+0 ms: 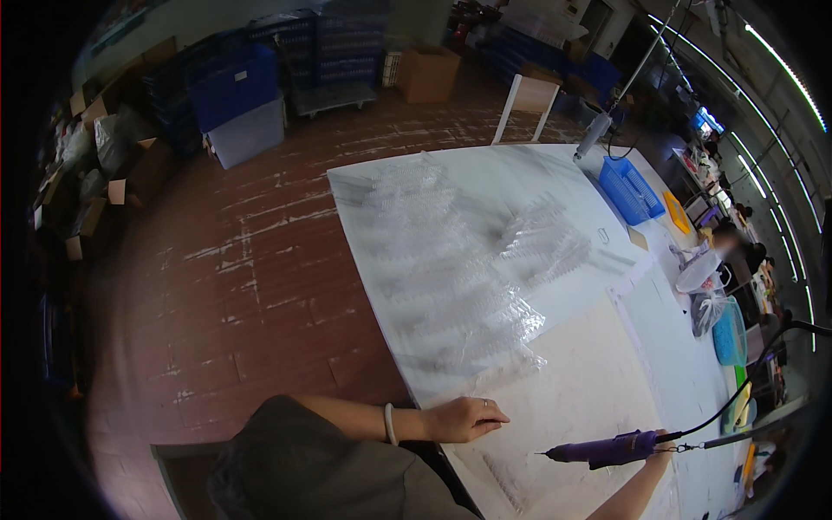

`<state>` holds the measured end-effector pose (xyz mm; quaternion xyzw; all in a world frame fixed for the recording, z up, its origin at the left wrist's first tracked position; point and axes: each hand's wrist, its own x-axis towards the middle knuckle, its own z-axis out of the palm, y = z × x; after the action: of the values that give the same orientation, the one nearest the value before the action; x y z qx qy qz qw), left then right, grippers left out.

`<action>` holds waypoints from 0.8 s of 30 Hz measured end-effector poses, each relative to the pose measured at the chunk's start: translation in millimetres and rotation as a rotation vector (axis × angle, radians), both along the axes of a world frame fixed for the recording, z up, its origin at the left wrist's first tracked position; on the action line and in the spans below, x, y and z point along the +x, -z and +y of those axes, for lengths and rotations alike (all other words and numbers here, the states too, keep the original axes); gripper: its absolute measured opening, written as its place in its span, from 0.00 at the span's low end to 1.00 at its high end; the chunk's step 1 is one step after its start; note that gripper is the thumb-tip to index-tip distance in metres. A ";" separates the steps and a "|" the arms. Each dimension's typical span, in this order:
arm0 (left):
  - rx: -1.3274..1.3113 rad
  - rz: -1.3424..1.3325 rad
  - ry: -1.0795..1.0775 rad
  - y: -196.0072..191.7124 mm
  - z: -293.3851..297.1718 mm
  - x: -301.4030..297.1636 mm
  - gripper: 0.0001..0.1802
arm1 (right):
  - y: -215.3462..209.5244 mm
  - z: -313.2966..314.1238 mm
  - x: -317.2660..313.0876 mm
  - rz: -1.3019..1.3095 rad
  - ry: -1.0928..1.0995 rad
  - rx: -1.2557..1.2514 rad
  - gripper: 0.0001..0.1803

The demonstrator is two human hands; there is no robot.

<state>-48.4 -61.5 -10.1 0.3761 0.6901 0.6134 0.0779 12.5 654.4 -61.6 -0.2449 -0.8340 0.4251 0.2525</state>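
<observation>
One purple screwdriver [602,449], grasped near its corded end by the right hand's [663,457] fingers above the tabletop [685,390], points toward the left hand's [462,420] loosely curled, seemingly empty fingers, so a cord tug could jab them.

Shiny clear plastic pieces [416,234] lie over my white worktop [555,165], and a blue plastic basket [630,192] sits near its far right corner.
</observation>
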 end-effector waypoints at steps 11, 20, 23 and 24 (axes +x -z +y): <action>0.025 0.034 -0.047 2.4 -4.1 12.2 0.10 | -68.7 -220.2 20.2 -0.455 -0.186 -0.008 0.14; 0.024 0.085 -0.058 4.6 -8.1 12.9 0.09 | -77.2 -261.3 34.6 -0.435 -0.067 -0.082 0.11; -0.043 0.026 -0.047 -7.4 -8.3 6.1 0.09 | -50.0 -241.9 28.8 -0.348 0.000 -0.154 0.26; -0.018 0.029 -0.054 -7.3 -6.7 2.9 0.09 | -44.9 -247.1 22.3 -0.378 0.087 -0.030 0.20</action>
<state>-45.5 -68.2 -2.8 0.3655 0.7067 0.6033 0.0546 34.8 407.3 -16.8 -0.3601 -0.8487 0.3726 0.1058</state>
